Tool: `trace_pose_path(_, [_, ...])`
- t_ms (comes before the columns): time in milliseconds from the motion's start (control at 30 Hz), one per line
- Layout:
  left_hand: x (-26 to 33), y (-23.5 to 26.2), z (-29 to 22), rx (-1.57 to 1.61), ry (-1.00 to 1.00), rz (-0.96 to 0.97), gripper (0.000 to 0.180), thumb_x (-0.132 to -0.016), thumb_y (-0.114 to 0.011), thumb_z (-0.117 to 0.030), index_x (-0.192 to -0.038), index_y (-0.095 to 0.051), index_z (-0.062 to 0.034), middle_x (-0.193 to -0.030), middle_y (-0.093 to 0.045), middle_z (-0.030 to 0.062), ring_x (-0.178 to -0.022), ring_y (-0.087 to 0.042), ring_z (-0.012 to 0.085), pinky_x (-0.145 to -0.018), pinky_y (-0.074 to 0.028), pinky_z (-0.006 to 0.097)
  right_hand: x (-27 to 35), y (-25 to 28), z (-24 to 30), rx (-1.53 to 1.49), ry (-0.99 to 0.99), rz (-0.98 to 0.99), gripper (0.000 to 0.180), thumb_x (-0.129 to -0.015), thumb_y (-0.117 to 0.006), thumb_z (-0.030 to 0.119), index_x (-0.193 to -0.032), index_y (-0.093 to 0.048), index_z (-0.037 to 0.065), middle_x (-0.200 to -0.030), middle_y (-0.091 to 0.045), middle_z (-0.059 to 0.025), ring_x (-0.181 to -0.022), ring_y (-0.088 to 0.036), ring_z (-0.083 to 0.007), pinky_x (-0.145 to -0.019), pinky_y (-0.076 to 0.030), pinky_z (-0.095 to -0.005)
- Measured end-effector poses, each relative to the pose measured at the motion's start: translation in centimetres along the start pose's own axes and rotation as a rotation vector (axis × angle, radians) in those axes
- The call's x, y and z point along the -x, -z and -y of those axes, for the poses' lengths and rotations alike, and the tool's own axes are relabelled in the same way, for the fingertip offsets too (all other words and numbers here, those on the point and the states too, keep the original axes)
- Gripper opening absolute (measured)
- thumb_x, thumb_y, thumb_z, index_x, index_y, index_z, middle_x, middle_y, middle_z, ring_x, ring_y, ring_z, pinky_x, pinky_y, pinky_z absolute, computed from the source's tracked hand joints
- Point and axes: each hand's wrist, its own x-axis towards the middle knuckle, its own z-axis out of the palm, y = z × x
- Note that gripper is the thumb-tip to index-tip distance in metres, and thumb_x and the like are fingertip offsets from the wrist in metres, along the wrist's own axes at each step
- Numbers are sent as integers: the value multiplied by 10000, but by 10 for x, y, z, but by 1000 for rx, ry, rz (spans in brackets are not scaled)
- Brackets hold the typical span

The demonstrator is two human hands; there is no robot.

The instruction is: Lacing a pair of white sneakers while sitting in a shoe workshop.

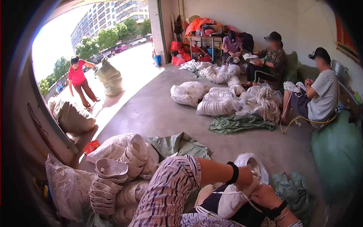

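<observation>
A white shoe upper point(231, 202) lies over my dark-clothed lap at the lower right, with a white shoelace point(254, 204) trailing from it. My left hand point(248, 181), a black band at its wrist, is closed on the upper's far end. Against it, my right hand point(266, 195) has bent fingers pinched at the lace; the fingertips are partly hidden. Another pale upper point(204, 195) rests beside my left forearm. More white laces hang across my lap.
Nested stacks of white uppers point(107, 189) and a clear plastic bag point(70, 185) lie at my left. Green sacking point(293, 191) is on my right. Ahead are bagged bundles point(217, 102) and three seated people. Outside, a person in red point(78, 77) holds a full sack point(109, 77).
</observation>
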Motion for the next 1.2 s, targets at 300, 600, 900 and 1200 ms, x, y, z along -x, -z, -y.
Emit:
trace_pose_path(300, [-16, -17, -5, 118, 36, -125, 365, -724, -653, -305, -1015, -624, -88, -913, -646, 140, -938, -615, 294, -704, -485, 408, -3, -18, 25, -52, -261, -153, 172, -694, -613, 138, -832, -633, 36, -849, -595, -163, -839, -559, -353, -689, -471, -454])
trace_pose_path(600, [-28, -77, 12, 865, 46, -731, 250, -794, -592, -247, -774, -619, 1, -699, -605, 181, -634, -570, 330, -612, -447, 392, -2, -40, 2, -515, -404, -439, 60, -756, -598, 96, -736, -576, 43, -737, -568, -98, -658, -530, -241, -579, -448, -349])
trace_pose_path(900, [-19, -78, 12, 1661, 97, -619, 280, -920, -529, -316, -860, -623, -59, -763, -565, -50, -673, -488, 66, -598, -423, 234, -19, -14, 28, -1124, -592, -187, 96, -884, -513, 139, -911, -503, 48, -591, -560, -53, -386, -488, -104, -356, -367, -194])
trace_pose_path(1200, [-28, -86, 19, 1638, -48, -650, 176, -915, -568, -222, -899, -620, -54, -856, -603, -26, -809, -534, 63, -762, -443, 221, -21, -16, 27, -1639, -523, -300, 135, -846, -597, 119, -951, -546, 53, -634, -561, -22, -447, -505, -91, -404, -398, -216])
